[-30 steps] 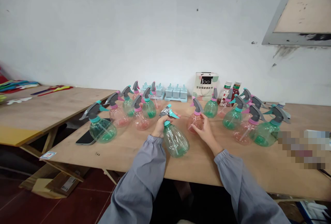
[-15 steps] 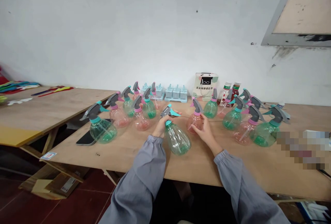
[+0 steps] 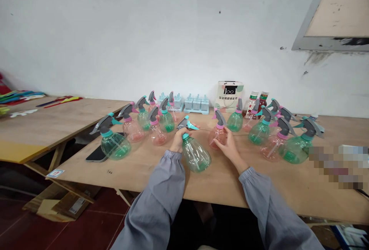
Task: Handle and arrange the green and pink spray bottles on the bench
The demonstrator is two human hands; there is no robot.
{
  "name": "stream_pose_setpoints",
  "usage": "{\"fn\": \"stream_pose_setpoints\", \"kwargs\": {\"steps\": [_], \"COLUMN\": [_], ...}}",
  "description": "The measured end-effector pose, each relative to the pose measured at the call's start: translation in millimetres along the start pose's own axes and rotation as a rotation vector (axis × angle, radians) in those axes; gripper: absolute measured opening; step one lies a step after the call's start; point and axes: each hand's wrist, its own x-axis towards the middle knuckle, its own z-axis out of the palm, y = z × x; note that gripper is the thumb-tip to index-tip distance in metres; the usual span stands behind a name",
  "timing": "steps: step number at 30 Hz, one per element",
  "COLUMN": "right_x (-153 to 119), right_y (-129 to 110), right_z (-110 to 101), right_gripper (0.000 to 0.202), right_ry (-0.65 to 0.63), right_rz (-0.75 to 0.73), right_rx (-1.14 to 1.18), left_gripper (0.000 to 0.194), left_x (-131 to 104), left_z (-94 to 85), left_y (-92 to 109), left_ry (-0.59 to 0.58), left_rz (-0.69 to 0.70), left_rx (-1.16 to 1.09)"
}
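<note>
My left hand (image 3: 178,140) is closed around the neck of a clear green spray bottle (image 3: 196,155) with a grey and turquoise trigger head. This bottle leans, its base toward the lower right. My right hand (image 3: 227,141) grips the side of a pink spray bottle (image 3: 216,136), which stands upright with its grey and pink trigger pointing left. More spray bottles flank my hands: a green one (image 3: 115,145) and a pink one (image 3: 157,133) on the left, a green one (image 3: 258,132) and a pink one (image 3: 273,147) on the right, among several others.
Along the wall stand light blue popsicle molds (image 3: 196,105), a paper bag (image 3: 228,97) and two bottles with red contents (image 3: 261,104). A dark phone (image 3: 96,154) lies at the left by a green bottle. Another table (image 3: 57,123) holds colourful strips.
The green bottle in my left hand has shifted slightly left and tilted a little more. My right hand and the pink bottle look almost unchanged.
</note>
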Motion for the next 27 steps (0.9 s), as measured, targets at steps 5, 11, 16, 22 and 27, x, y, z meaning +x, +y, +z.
{"fn": "stream_pose_setpoints", "kwargs": {"steps": [5, 11, 16, 22, 27], "right_x": [-0.1, -0.6, -0.1, 1.2, 0.7], "right_y": [-1.4, -2.1, -0.6, 0.7, 1.4], "right_z": [-0.1, -0.9, -0.8, -0.8, -0.1], "right_gripper": [0.077, 0.077, 0.08, 0.079, 0.078], "right_ry": [0.006, -0.002, -0.005, 0.01, 0.02], "right_rz": [0.007, 0.016, 0.026, 0.018, 0.006], "right_rx": [0.005, 0.022, 0.046, 0.033, 0.034], "left_gripper": [0.014, 0.022, 0.03, 0.031, 0.023], "left_x": [-2.0, -13.6, -27.2, -49.0, -50.1], "left_z": [0.6, 5.4, -28.4, -102.2, -134.8], "left_y": [0.4, 9.2, 38.5, 76.9, 83.0], "left_ry": [0.032, -0.004, 0.069, 0.455, 0.612], "left_rz": [0.098, 0.215, 0.276, 0.352, 0.356], "left_rx": [-0.001, 0.131, 0.322, 0.513, 0.6]}}
